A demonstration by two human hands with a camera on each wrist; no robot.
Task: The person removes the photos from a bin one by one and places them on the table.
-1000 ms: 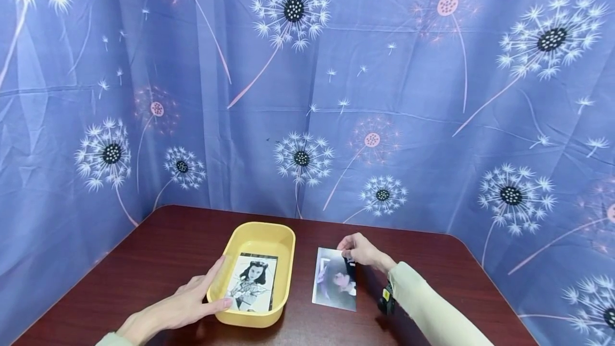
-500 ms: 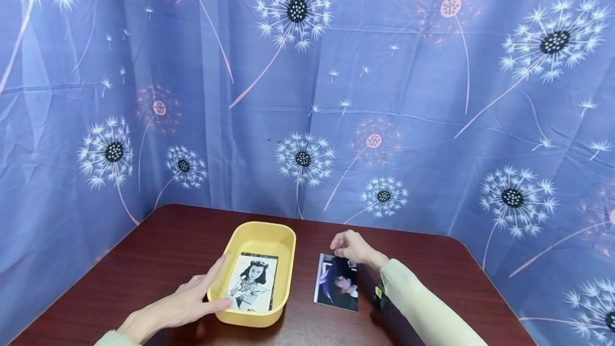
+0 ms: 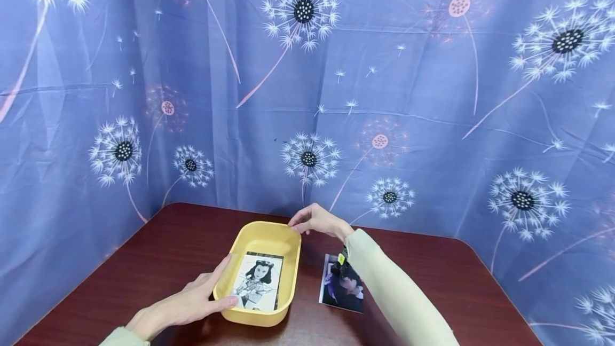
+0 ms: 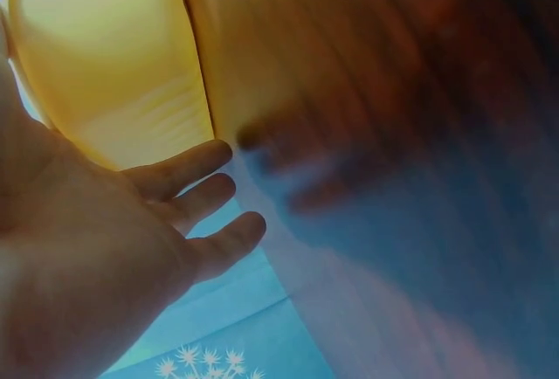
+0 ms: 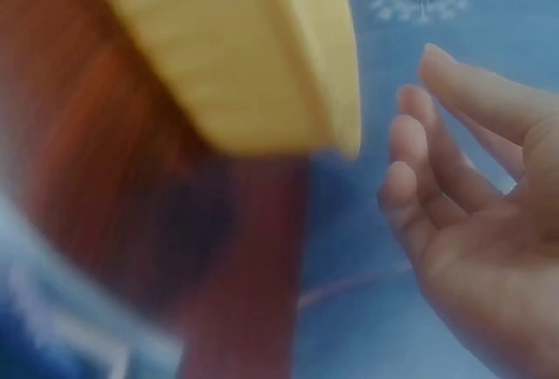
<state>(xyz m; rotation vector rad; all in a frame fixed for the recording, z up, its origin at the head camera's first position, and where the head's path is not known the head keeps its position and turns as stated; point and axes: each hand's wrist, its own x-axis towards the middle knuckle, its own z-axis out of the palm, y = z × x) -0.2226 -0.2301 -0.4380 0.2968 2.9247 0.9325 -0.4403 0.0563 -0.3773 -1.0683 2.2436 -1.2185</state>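
Note:
A yellow plastic tub (image 3: 252, 318) stands on the table with a black-and-white portrait photo (image 3: 257, 283) lying inside it, over a darker one whose edge shows. My left hand (image 3: 184, 300) is at the tub's near left corner, thumb at the near rim and index finger along the left side. In the left wrist view its other fingers (image 4: 231, 244) reach out fairly straight beside the tub. My right hand (image 3: 319, 222) is by the far right corner of the tub, fingers loosely bent. The right wrist view shows nothing between them and a gap to the tub wall (image 5: 236, 65).
On the dark red table (image 3: 432, 282), right of the tub, a dark photo (image 3: 342, 293) lies flat, partly behind the right wrist. A black band with a yellow patch (image 3: 341, 259) is at that wrist. Blue dandelion-print curtains (image 3: 269, 148) enclose the table's back and sides.
My right hand has let go of the dark photo, leaving it on the table, and moved left to the tub's far right corner. My left hand has stayed at the tub.

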